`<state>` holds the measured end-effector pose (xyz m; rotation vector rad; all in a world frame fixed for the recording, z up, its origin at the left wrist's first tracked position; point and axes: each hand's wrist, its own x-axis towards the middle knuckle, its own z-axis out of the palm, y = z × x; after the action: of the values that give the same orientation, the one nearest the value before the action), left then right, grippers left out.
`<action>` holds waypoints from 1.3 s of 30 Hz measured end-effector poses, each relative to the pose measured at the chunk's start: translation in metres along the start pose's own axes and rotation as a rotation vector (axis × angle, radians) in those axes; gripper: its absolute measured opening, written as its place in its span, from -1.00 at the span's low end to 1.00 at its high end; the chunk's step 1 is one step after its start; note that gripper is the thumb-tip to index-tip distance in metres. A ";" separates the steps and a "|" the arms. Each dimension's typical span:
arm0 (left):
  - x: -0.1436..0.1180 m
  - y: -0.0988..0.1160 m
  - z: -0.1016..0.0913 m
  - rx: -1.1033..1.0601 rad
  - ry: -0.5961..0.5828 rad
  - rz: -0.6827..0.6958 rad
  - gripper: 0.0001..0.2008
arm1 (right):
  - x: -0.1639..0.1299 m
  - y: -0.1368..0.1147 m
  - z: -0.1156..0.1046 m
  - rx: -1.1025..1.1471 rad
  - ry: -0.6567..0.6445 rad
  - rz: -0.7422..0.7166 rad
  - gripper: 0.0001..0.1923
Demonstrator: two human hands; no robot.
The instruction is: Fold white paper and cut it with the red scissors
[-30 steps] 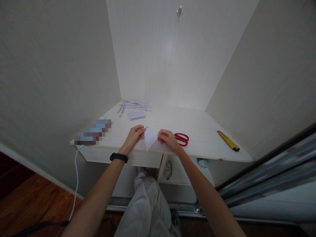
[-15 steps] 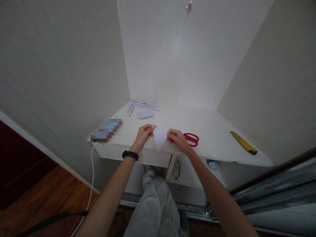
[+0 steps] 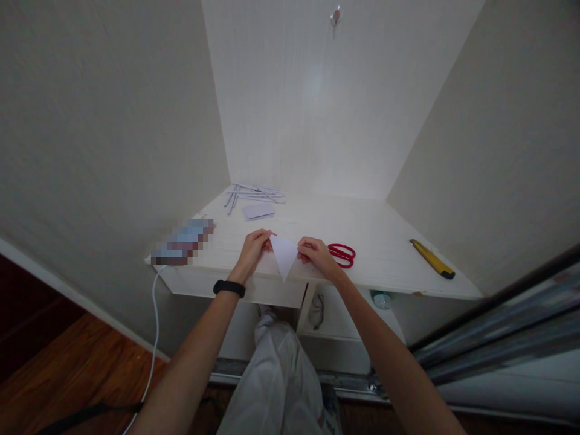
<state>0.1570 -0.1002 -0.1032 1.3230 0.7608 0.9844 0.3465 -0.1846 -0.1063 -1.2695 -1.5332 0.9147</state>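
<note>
A white folded paper (image 3: 284, 255), shaped like a triangle with its tip toward me, lies at the front edge of the white desk (image 3: 380, 266). My left hand (image 3: 254, 248) pinches its upper left corner; a black band sits on that wrist. My right hand (image 3: 317, 255) pinches the upper right corner. Both hands rest on the desk top, with the paper stretched between them.
Red-handled scissors (image 3: 342, 254) lie just right of my right hand. A yellow utility knife (image 3: 432, 258) sits far right. Rolled paper sticks (image 3: 254, 193) and a small folded paper (image 3: 258, 210) lie at the back left. A blurred flat item (image 3: 182, 241) with a white cable (image 3: 151, 338) is at the left edge.
Only the camera view has shifted a little. Both hands stay on the same corners of the paper.
</note>
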 end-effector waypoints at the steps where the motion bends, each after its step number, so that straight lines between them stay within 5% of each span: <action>1: 0.000 0.000 0.000 0.001 0.001 -0.001 -0.68 | 0.000 0.001 0.000 0.002 0.000 0.002 -0.76; 18: -0.003 0.001 0.000 -0.006 0.043 0.097 -0.77 | 0.000 0.000 0.000 0.028 0.017 0.016 -0.76; 27: -0.007 0.011 0.005 -0.071 -0.060 0.102 -0.63 | 0.002 0.001 -0.002 0.046 0.204 0.018 -0.74; 39: -0.008 0.010 0.008 0.024 -0.122 0.093 -0.80 | 0.004 0.004 -0.003 0.052 0.237 0.027 -0.76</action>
<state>0.1589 -0.1109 -0.0927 1.4364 0.6250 0.9603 0.3502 -0.1798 -0.1082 -1.3134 -1.3018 0.7854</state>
